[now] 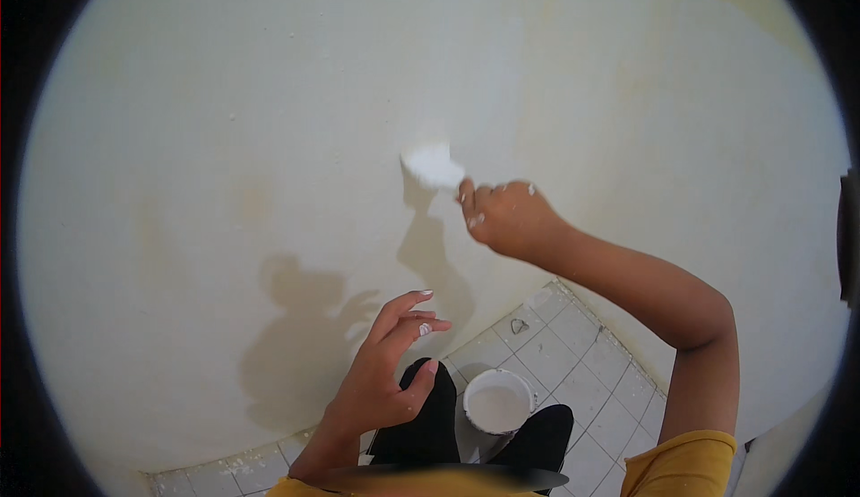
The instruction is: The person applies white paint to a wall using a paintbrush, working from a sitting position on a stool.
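Note:
My right hand (509, 219) is closed around the handle of a paintbrush (432, 166), its fingers hiding most of the handle. The brush's head is coated white and lies at or against the pale wall (269, 76); whether it touches I cannot tell. White smears mark the knuckles. Lower and to the left, my left hand (391, 367) is held in the air with fingers apart and bent, holding nothing. Its fingertips carry white paint too. Between my knees a white bucket (498, 402) contains whitish paint, its rim streaked.
Two walls meet at a corner above a tiled floor (573, 385) spotted with white. A small dark wire-like loop (519, 326) lies on the tiles near that corner. Yellowish patches show on the wall, and my shadow falls across it at the left.

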`<action>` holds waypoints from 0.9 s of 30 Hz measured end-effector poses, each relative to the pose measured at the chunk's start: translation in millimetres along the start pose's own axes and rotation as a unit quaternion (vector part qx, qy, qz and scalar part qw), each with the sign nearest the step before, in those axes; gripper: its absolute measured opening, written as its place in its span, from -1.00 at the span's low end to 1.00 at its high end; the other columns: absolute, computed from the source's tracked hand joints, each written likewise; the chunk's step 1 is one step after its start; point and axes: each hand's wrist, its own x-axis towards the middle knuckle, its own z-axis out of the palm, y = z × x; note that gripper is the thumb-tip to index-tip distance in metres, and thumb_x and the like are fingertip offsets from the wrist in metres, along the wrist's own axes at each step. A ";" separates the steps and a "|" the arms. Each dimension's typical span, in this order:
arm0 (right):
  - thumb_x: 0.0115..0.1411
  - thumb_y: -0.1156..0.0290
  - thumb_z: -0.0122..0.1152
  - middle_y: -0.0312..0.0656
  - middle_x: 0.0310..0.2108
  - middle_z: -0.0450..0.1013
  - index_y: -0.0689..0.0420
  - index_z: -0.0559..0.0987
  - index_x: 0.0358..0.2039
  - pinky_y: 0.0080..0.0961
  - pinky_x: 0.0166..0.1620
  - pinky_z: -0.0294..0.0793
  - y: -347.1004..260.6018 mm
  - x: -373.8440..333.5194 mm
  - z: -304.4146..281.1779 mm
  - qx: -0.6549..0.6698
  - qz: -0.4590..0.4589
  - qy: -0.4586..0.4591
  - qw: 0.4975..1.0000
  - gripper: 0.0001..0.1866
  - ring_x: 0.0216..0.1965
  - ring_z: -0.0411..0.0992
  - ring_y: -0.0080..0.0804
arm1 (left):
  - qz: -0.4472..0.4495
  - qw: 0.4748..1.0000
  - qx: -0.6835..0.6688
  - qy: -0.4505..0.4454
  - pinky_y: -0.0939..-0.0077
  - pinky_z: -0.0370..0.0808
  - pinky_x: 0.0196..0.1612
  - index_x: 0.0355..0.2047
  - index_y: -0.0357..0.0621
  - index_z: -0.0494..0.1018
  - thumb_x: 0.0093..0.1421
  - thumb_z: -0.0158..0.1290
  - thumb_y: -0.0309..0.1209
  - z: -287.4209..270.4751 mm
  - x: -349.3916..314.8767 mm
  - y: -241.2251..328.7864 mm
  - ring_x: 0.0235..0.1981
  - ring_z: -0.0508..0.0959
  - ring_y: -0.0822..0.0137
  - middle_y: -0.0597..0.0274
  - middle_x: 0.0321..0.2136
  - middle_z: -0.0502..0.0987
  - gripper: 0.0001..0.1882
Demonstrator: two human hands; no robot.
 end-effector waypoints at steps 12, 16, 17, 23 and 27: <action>0.16 0.10 0.19 -0.19 -0.61 0.49 0.07 0.56 -0.47 -0.26 -0.44 0.47 72.4 64.4 -14.3 0.057 0.136 0.063 0.987 -0.71 -0.50 0.50 -0.15 | 0.037 0.999 -0.029 -0.022 0.24 0.35 0.09 -0.26 -0.29 0.40 -0.06 0.04 -0.68 -6.0 3.5 -6.3 0.01 0.46 0.05 -0.09 0.08 0.32 -0.71; 0.15 0.17 0.23 -0.15 -0.61 0.50 0.09 0.61 -0.41 -0.31 -0.47 0.43 107.5 85.3 -58.5 -0.016 0.197 0.160 0.967 -0.76 -0.54 0.47 -0.15 | 0.033 0.999 -0.035 -0.019 0.23 0.35 0.10 -0.28 -0.29 0.40 -0.06 0.04 -0.68 -4.1 2.4 -7.5 0.03 0.44 0.04 -0.09 0.08 0.32 -0.73; 0.17 0.19 0.22 -0.16 -0.63 0.49 0.11 0.61 -0.41 -0.34 -0.52 0.41 110.0 88.2 -62.6 -0.040 0.214 0.185 0.958 -0.76 -0.57 0.46 -0.17 | 0.030 0.999 -0.033 -0.018 0.23 0.35 0.10 -0.28 -0.29 0.40 -0.06 0.04 -0.68 -4.9 2.3 -6.5 0.03 0.44 0.04 -0.09 0.08 0.32 -0.73; 0.24 0.25 0.13 -0.20 -0.71 0.41 0.19 0.56 -0.35 -0.34 -0.68 0.32 100.2 95.3 -45.7 -0.079 0.087 0.211 0.970 -0.75 -0.71 0.40 -0.22 | 0.036 0.999 -0.021 -0.030 0.23 0.35 0.10 -0.30 -0.29 0.39 -0.07 0.04 -0.68 -3.3 5.0 -6.0 0.03 0.45 0.05 -0.08 0.08 0.32 -0.74; 0.25 0.29 0.09 -0.16 -0.72 0.42 0.26 0.53 -0.30 -0.34 -0.70 0.33 55.8 68.7 -31.8 0.010 0.025 0.124 0.992 -0.74 -0.75 0.40 -0.27 | 0.013 0.999 -0.030 -0.038 0.25 0.35 0.11 -0.21 -0.27 0.43 -0.06 0.04 -0.68 -7.6 0.3 -7.2 0.06 0.42 0.05 -0.05 0.10 0.30 -0.67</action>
